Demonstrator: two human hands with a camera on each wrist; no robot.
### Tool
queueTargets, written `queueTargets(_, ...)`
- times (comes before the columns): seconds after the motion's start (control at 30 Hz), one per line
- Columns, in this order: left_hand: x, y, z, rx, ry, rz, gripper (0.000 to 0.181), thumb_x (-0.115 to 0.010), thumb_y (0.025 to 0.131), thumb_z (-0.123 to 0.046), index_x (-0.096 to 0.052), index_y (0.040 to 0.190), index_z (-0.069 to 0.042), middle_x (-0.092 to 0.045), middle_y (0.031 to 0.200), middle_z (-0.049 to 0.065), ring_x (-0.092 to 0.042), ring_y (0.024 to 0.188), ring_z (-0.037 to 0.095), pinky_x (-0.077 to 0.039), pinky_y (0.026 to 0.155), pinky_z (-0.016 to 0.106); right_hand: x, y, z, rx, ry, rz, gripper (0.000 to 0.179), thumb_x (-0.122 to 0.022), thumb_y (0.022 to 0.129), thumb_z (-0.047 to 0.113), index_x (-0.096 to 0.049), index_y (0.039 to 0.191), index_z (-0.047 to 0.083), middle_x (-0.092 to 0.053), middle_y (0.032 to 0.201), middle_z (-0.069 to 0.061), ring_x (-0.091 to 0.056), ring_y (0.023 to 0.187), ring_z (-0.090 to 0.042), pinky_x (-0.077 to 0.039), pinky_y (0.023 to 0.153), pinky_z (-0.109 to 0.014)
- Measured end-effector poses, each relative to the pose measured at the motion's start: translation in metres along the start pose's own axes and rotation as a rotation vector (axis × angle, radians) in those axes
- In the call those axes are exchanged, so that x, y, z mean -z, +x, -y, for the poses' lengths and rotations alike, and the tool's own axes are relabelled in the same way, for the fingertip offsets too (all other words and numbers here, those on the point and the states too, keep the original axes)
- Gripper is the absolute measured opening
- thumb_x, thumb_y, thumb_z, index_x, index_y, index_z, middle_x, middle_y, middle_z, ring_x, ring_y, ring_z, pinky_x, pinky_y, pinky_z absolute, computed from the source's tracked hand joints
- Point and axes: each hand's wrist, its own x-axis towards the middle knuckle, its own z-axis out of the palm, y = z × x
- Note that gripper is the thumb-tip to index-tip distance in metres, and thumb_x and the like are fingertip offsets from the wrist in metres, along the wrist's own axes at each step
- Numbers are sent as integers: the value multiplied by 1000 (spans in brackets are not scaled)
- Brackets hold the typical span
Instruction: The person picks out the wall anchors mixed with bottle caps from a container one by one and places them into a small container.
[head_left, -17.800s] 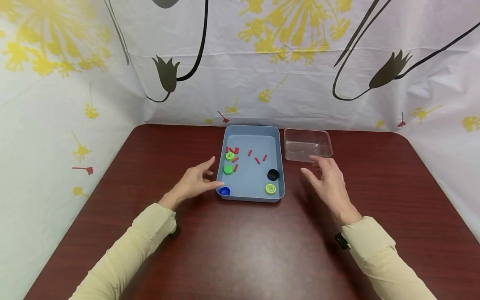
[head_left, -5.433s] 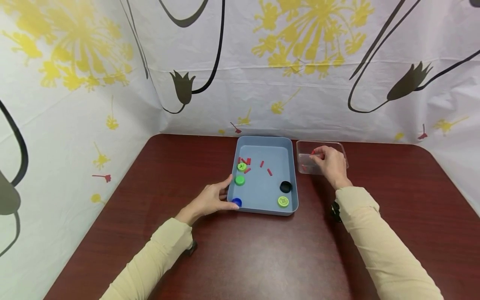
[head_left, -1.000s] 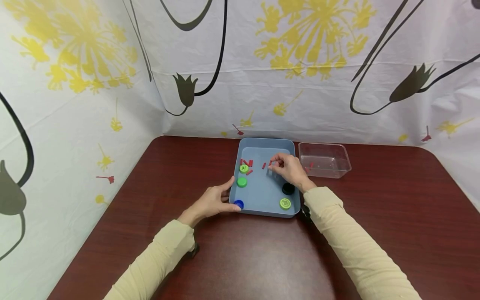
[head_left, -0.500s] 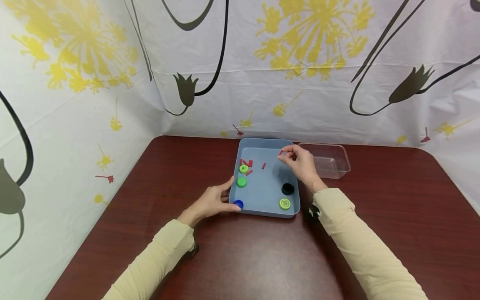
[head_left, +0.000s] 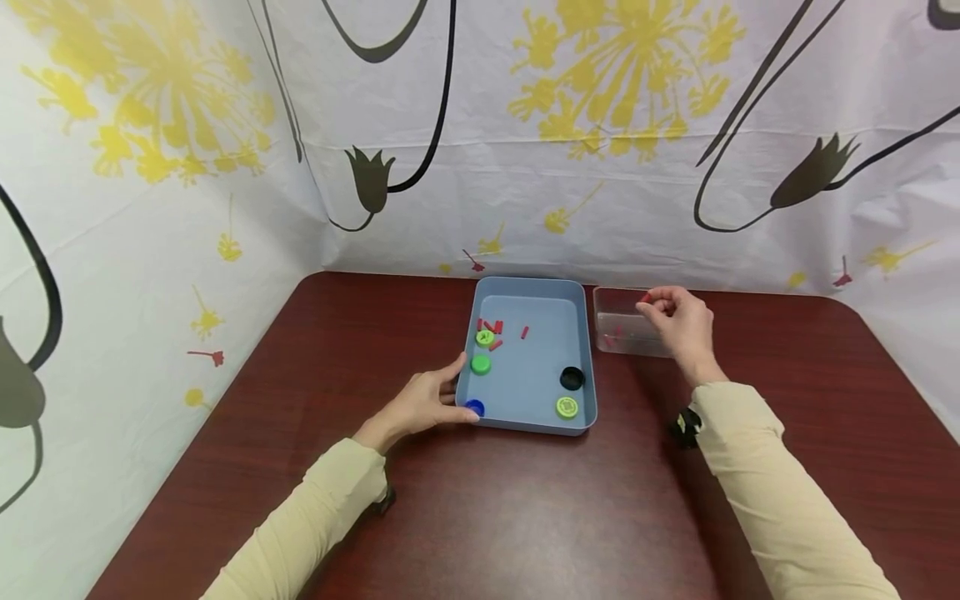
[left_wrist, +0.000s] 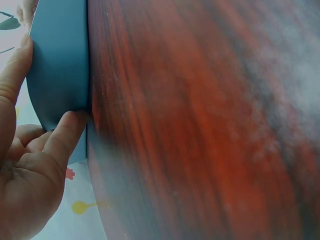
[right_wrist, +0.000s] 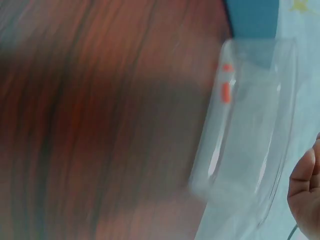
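My right hand [head_left: 684, 323] pinches a small red stick [head_left: 646, 297] between thumb and fingers, above the clear plastic container [head_left: 633, 346]. Inside that container lie red sticks [right_wrist: 226, 92], seen through its wall in the right wrist view. My left hand [head_left: 423, 402] holds the near left corner of the blue-grey tray [head_left: 528, 379], thumb at the front rim and fingers along the side wall. Several red sticks [head_left: 496, 345] lie in the tray's left part, with a lone one [head_left: 525, 332] nearer its middle.
Along the tray's left side are a lime cap [head_left: 485, 338], a green cap [head_left: 481, 364] and a blue cap [head_left: 474, 407]. On its right sit a black cap [head_left: 572, 378] and another lime cap [head_left: 567, 407]. A patterned cloth [head_left: 420, 225] hangs behind the table.
My right hand has lifted a red stick from the tray and carried it right, over the clear container. The left hand stays at the tray's corner.
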Motion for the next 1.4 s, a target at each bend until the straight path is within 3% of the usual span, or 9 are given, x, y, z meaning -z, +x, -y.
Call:
queueTargets(0.13,1,-1,1,-13,3,0,100,-80,74,-28,-18,151,-13,-38,146,16,-54,121,27,-50,91,34,5,-2,-8,7,-52,0,25,-68,88,21,-65,100,0,-63,74,-10,-42,55,7,-39,61,-27)
queueTargets(0.23,2,-1,1,-22,10,2,100,-80,74,-29,-18,151,-12,-37,147,17,-54,120,28,-50,91,34,7,-3,-8,24,-90,2,22,-68,87,18,-65,99,-1,-65,74,-14,-39,52,10,-35,59,-21)
queueTargets(0.4,3,-2,0,-22,11,10,103,-80,73,-32,-17,151,-11,-38,147,16,-55,120,27,-51,90,34,5,-3,-12,34,-130,-2,19,-69,87,17,-65,96,0,-63,71,-11,-42,52,2,-35,55,-22)
queueTargets(0.67,2,-1,1,-16,-6,14,102,-81,73,-30,-17,151,-12,-39,146,15,-54,120,27,-51,90,34,5,-5,-16,33,-140,-4,18,-71,84,12,-66,96,-1,-63,71,-12,-39,54,2,-33,59,-27)
queueTargets(1.0,1,-1,0,8,-4,9,102,-81,73,-30,-18,151,-15,-39,146,14,-55,120,26,-51,91,34,2,-4,-15,51,-127,-29,25,-72,84,12,-66,102,-3,-63,71,-12,-38,54,6,-34,57,-21)
queueTargets(1.2,2,-1,-2,3,-3,9,102,-81,73,-29,-18,151,-15,-39,146,15,-54,120,26,-50,91,33,-3,-3,-2,34,-74,-41,24,-71,84,14,-67,102,-2,-62,73,-13,-39,55,3,-33,57,-20)
queueTargets(1.4,1,-1,-1,-2,-7,7,102,-81,73,-28,-18,151,-14,-39,146,16,-55,120,26,-51,91,33,-15,2,26,32,5,-10,26,-70,86,15,-67,105,-2,-62,75,-14,-41,56,4,-34,55,-15)
